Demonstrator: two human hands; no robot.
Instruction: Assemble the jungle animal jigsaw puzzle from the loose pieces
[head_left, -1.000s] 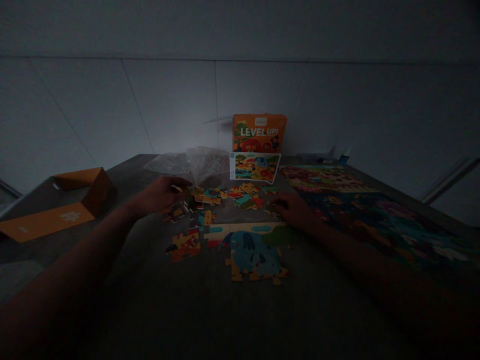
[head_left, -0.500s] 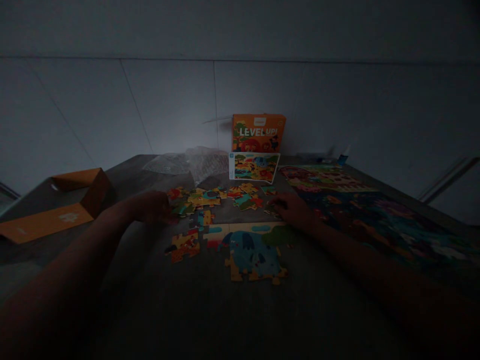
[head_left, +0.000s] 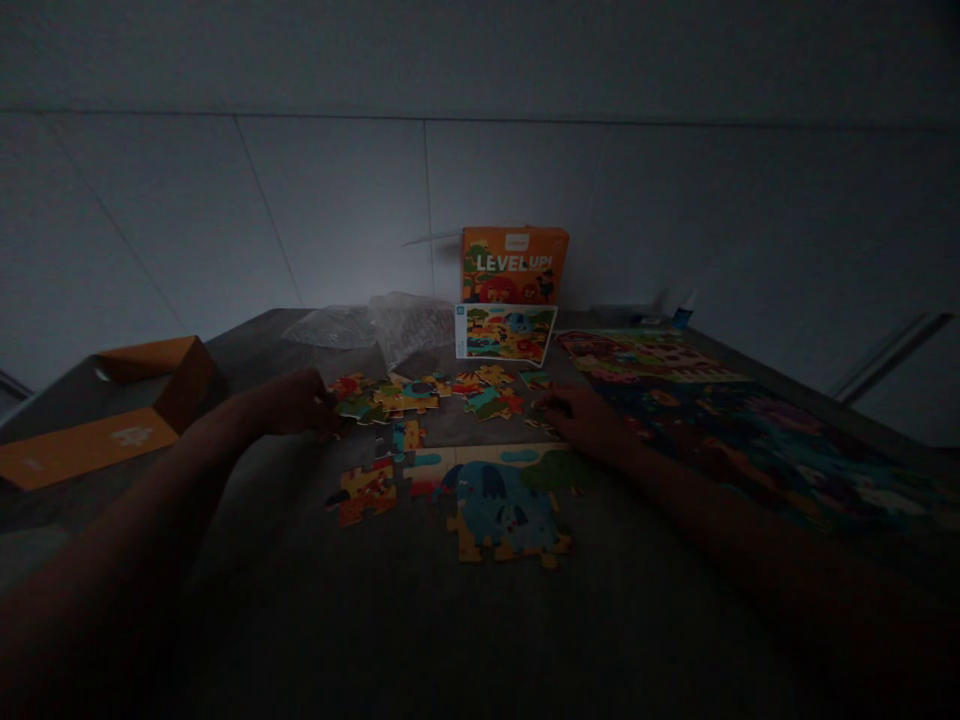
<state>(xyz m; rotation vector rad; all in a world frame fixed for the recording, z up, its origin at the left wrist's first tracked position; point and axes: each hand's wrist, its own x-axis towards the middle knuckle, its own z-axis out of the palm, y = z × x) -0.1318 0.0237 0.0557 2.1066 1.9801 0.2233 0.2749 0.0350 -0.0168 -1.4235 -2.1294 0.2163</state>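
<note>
Puzzle pieces (head_left: 409, 395) spread between both hands (head_left: 296, 402); elephant section (head_left: 491, 500) assembled nearer.

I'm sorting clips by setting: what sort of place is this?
A dim indoor room, possibly in a home, though nothing confirms that. A gray table stands by a pale wall, with puzzle pieces and an upright orange box on it.
</note>
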